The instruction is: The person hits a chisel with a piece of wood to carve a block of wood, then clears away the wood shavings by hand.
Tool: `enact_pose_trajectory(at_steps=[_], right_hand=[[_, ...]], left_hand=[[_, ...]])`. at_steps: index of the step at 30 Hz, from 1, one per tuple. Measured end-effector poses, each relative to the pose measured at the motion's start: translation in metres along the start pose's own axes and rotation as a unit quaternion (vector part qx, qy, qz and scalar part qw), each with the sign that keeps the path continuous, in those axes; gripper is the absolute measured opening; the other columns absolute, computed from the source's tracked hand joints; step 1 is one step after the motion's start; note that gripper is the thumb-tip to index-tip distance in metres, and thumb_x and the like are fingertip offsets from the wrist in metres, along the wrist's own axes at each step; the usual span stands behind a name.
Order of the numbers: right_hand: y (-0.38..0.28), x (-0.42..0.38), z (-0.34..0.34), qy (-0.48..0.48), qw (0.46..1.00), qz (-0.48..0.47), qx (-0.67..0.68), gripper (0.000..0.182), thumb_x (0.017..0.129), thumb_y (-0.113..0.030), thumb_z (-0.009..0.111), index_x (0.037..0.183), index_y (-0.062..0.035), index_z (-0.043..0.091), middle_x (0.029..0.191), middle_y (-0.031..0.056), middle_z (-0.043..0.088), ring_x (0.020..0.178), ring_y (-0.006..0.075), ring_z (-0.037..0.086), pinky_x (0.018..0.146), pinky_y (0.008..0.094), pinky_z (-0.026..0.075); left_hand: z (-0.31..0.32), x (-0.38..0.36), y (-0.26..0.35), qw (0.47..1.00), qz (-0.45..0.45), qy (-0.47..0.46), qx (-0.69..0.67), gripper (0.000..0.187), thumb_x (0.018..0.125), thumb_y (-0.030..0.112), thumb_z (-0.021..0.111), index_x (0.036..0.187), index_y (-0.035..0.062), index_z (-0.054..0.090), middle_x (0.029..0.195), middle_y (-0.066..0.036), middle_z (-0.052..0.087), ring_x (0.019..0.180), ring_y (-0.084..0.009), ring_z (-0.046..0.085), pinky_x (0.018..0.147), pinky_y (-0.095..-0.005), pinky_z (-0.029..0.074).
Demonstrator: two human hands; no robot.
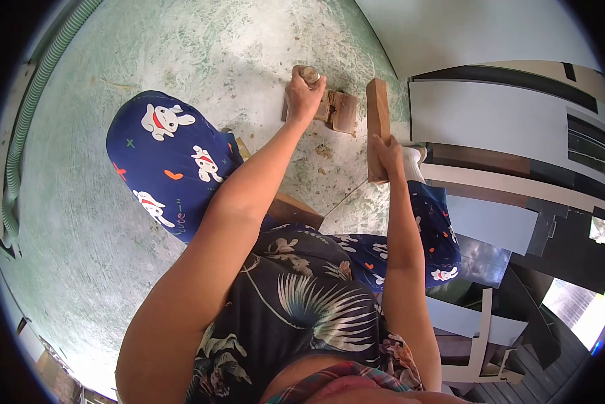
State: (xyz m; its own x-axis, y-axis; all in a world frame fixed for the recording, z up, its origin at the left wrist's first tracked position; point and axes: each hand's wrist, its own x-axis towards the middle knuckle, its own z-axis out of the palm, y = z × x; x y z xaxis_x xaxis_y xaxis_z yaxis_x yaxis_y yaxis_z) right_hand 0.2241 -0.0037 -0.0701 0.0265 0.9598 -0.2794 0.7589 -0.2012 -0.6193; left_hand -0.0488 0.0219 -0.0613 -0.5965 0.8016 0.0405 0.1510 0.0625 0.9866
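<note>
My left hand (305, 97) is closed around a round wooden handle (309, 74) with its end facing up. What the handle's lower end joins is hidden by the hand. Just beneath and beside it, a worn block of wood (343, 112) with a dark, rough gap lies on the floor. In my right hand (389, 153) is a thick square wooden bar (378, 111), gripped near its lower end. The bar is held to the right of the block, apart from it.
Scuffed green-white concrete floor (201, 54) surrounds the block, with wood crumbs. On the right, several stacked boards and panels (491, 108) stand near my foot (414, 161). A ribbed green hose (29, 114) runs along the left. Part of a wooden seat (299, 210) shows between my legs.
</note>
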Motion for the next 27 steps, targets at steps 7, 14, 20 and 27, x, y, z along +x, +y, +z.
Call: enact_pose_trajectory(at_steps=[7, 14, 20, 27], right_hand=[[-0.002, -0.032, 0.031, -0.025, 0.998, 0.05, 0.011, 0.068, 0.074, -0.043, 0.07, 0.115, 0.0095, 0.056, 0.1, 0.0307, 0.064, 0.099, 0.0388, 0.063, 0.083, 0.0414, 0.049], [0.012, -0.055, 0.051, -0.037, 0.996, 0.05, 0.059, 0.06, 0.077, -0.037, 0.069, 0.114, 0.0084, 0.057, 0.101, 0.0263, 0.065, 0.095, 0.0317, 0.065, 0.079, 0.0373, 0.05], [0.002, -0.064, 0.053, -0.032, 0.995, 0.051, 0.085, 0.065, 0.076, -0.038, 0.068, 0.121, 0.0056, 0.053, 0.106, 0.0262, 0.064, 0.1, 0.0356, 0.064, 0.084, 0.0396, 0.048], [-0.003, -0.071, 0.051, -0.024, 0.994, 0.063, 0.092, 0.065, 0.079, -0.04, 0.069, 0.122, 0.0062, 0.053, 0.106, 0.0246, 0.065, 0.099, 0.0307, 0.064, 0.082, 0.0376, 0.049]], left_hand=[[0.011, -0.021, 0.047, 0.99, 0.112, -0.062, 0.052, 0.034, 0.081, 0.015, 0.067, 0.108, 0.0043, 0.051, 0.091, -0.013, 0.064, 0.077, -0.025, 0.066, 0.069, -0.0358, 0.054], [0.031, -0.078, 0.071, 0.933, 0.25, -0.197, 0.167, 0.043, 0.077, 0.01, 0.07, 0.114, 0.0109, 0.05, 0.105, -0.012, 0.058, 0.086, -0.0271, 0.064, 0.072, -0.0374, 0.054], [0.034, -0.095, 0.074, 0.909, 0.319, -0.205, 0.172, 0.044, 0.069, 0.011, 0.075, 0.106, 0.0121, 0.053, 0.097, -0.008, 0.056, 0.084, -0.0271, 0.063, 0.071, -0.0375, 0.052], [0.051, -0.088, 0.072, 0.923, 0.261, -0.229, 0.17, 0.045, 0.07, 0.008, 0.074, 0.11, 0.0128, 0.053, 0.104, -0.009, 0.054, 0.085, -0.0315, 0.063, 0.072, -0.0406, 0.052]])
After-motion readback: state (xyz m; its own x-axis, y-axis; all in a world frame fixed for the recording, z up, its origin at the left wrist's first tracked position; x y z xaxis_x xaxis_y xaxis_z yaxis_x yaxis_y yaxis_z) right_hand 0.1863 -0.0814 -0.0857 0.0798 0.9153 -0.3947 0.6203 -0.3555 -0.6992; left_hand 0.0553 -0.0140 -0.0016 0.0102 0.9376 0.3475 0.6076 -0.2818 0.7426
